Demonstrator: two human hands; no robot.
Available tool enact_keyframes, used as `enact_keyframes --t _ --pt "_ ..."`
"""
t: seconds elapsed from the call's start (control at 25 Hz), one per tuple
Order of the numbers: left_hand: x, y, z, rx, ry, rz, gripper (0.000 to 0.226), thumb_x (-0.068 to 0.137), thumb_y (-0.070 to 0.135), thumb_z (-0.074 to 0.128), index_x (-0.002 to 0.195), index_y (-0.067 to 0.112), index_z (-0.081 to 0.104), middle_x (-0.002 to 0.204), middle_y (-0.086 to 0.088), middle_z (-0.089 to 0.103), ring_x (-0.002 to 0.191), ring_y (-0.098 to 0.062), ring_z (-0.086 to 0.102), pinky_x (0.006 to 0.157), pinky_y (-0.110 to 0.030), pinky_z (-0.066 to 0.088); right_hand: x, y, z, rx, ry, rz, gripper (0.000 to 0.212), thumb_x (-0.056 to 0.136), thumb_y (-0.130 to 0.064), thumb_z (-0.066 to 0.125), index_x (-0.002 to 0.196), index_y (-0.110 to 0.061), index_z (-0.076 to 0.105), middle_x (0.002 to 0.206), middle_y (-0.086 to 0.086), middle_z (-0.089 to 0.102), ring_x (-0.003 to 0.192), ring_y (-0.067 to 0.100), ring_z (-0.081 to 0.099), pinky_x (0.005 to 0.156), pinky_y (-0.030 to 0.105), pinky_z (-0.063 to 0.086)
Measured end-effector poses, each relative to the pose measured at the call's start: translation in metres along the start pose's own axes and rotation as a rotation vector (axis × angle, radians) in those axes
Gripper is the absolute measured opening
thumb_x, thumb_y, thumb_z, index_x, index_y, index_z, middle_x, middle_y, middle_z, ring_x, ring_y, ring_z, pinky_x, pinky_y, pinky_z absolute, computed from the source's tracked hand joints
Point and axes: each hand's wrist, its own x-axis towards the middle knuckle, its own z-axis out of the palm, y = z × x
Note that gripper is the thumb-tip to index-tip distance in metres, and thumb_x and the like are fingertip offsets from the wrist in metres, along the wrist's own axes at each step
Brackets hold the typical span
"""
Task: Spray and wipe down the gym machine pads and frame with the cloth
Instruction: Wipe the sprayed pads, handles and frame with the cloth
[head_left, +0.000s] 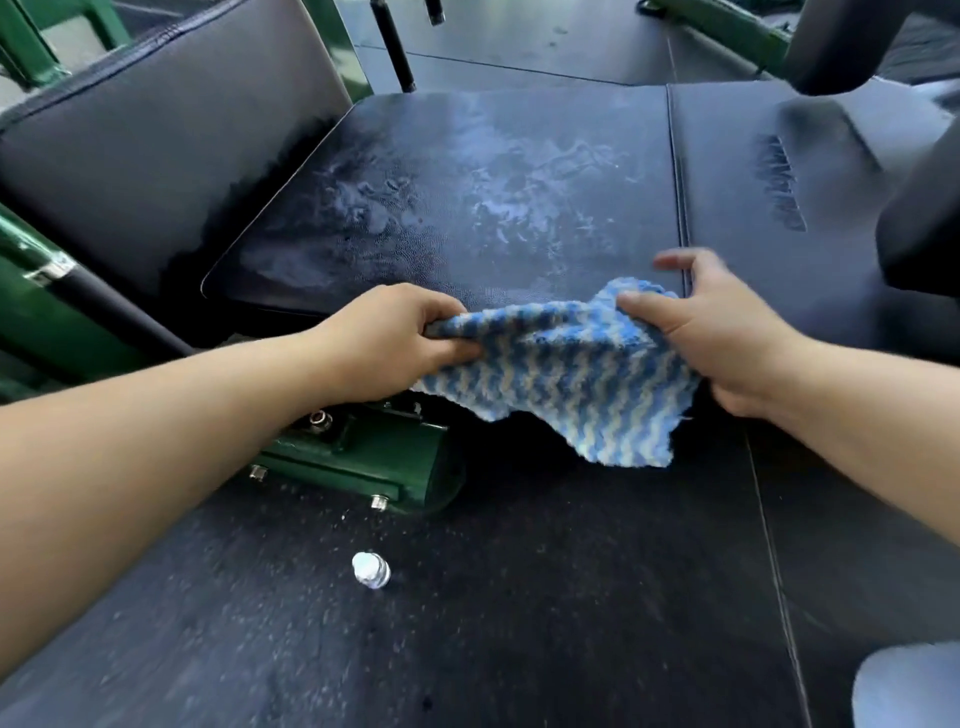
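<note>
**Cloth stretched between both hands at the seat pad's front edge**

From my remote seat, I see the blue-and-white striped cloth (561, 364) held up between the two hands, just over the near edge of the black seat pad (467, 208). The left hand (400, 338) has its grip clamped on the cloth's left corner, fingers curled round a bunched fold. The right hand (727, 332) has its grip clamped on the opposite side, with the thumb pressed on top of the fabric and the lower fingers tucked under the edge. Its upper fingers reach forward above the pad and are blurred. The lower half of the cloth hangs loose below the hands, in front of the pad's edge.

The seat pad is covered in pale, wet-looking smears and droplets, thickest across its middle. To its left the grey back pad (171, 156) leans tilted, its lower edge near the seat pad's left side. Under the seat, below my left hand, the green frame (363, 457) shows its bolted base plate resting on the dark speckled floor (519, 597). A small white-and-blue bottle (371, 570) stands on the floor, just in front of that base plate and well apart from both hands.
</note>
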Motion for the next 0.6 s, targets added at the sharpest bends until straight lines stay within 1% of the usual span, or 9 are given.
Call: enact_keyframes --t 0.04,0.12,0.2,0.28,0.32,0.4,0.44,0.52,0.6 --pt "0.006 0.006 0.004 -0.039 0.029 -0.009 0.027 0.083 0.042 0.067 0.067 0.021 0.059 0.051 0.009 0.046 0.050 -0.004 0.038 0.050 -0.020 0.030 -0.001 -0.004 -0.009 -0.132 -0.029 -0.049 0.062 0.075 -0.040 0.078 0.126 -0.041 0.042 0.102 0.007 0.066 0.084 0.014 0.065 0.079 0.029 0.051" --pt "0.024 0.028 0.017 -0.183 0.141 -0.040 0.031 0.085 0.043 0.064 0.075 0.014 0.063 0.057 0.006 0.051 0.054 -0.006 0.040 0.055 -0.026 0.034 -0.010 -0.011 -0.017 -0.368 -0.227 -0.117 0.078 0.059 -0.054 0.083 0.127 -0.052 0.044 0.112 -0.006 0.064 0.103 0.007 0.061 0.094 0.025 0.044" --pt "0.038 0.057 0.030 -0.486 0.159 -0.115 0.025 0.085 0.035 0.064 0.084 0.010 0.067 0.070 -0.002 0.063 0.061 -0.009 0.050 0.063 -0.029 0.046 -0.019 -0.004 -0.015 -0.488 -0.310 -0.145 0.056 0.071 -0.044 0.080 0.122 -0.037 0.059 0.111 -0.014 0.067 0.103 -0.001 0.060 0.094 0.022 0.044" --pt "0.038 0.081 0.049 -0.782 0.018 -0.124 0.021 0.079 0.029 0.067 0.091 0.013 0.070 0.087 -0.005 0.072 0.075 -0.012 0.063 0.080 -0.035 0.053 -0.027 0.011 -0.015 -0.188 -0.252 -0.084 0.016 0.092 -0.020 0.061 0.107 -0.022 0.068 0.097 -0.005 0.072 0.083 0.004 0.067 0.078 0.025 0.053" --pt "0.035 0.088 0.058 -0.817 -0.046 -0.083 0.022 0.076 0.027 0.070 0.097 0.020 0.069 0.093 0.000 0.073 0.084 -0.009 0.066 0.085 -0.032 0.052 -0.030 0.015 -0.018 0.019 -0.279 0.011 0.021 0.097 -0.009 0.049 0.105 -0.017 0.067 0.095 0.001 0.072 0.078 0.008 0.068 0.073 0.026 0.056" --pt "0.030 0.089 0.072 -0.660 0.007 0.077 0.038 0.075 0.020 0.077 0.107 0.033 0.061 0.100 0.014 0.069 0.092 0.002 0.064 0.087 -0.013 0.046 -0.036 0.024 -0.027 0.283 -0.399 0.137 0.037 0.096 0.001 0.035 0.114 -0.012 0.064 0.099 0.007 0.071 0.079 0.016 0.068 0.074 0.029 0.059" --pt "0.031 0.086 0.073 -0.496 0.160 0.160 0.040 0.076 0.016 0.076 0.110 0.031 0.062 0.100 0.015 0.067 0.092 0.001 0.062 0.085 -0.008 0.042 -0.038 0.027 -0.034 0.172 -0.352 0.061 0.039 0.095 0.001 0.035 0.118 -0.013 0.062 0.099 0.006 0.071 0.078 0.018 0.068 0.072 0.029 0.058" --pt "0.041 0.077 0.072 -0.135 0.408 0.363 0.036 0.080 0.009 0.061 0.115 0.019 0.066 0.107 0.002 0.065 0.096 -0.015 0.059 0.088 -0.013 0.039 -0.032 0.037 -0.061 -0.367 0.001 -0.323 0.031 0.092 -0.006 0.046 0.113 -0.018 0.065 0.094 -0.001 0.071 0.076 0.015 0.064 0.074 0.028 0.054" --pt "0.053 0.059 0.079 0.164 0.381 0.596 0.043 0.082 0.011 0.047 0.120 0.012 0.065 0.126 -0.010 0.061 0.108 -0.031 0.058 0.099 -0.027 0.037 -0.021 0.049 -0.089 -0.804 0.245 -0.562 0.029 0.087 -0.021 0.052 0.111 -0.017 0.066 0.105 0.000 0.067 0.096 0.020 0.059 0.091 0.030 0.046"
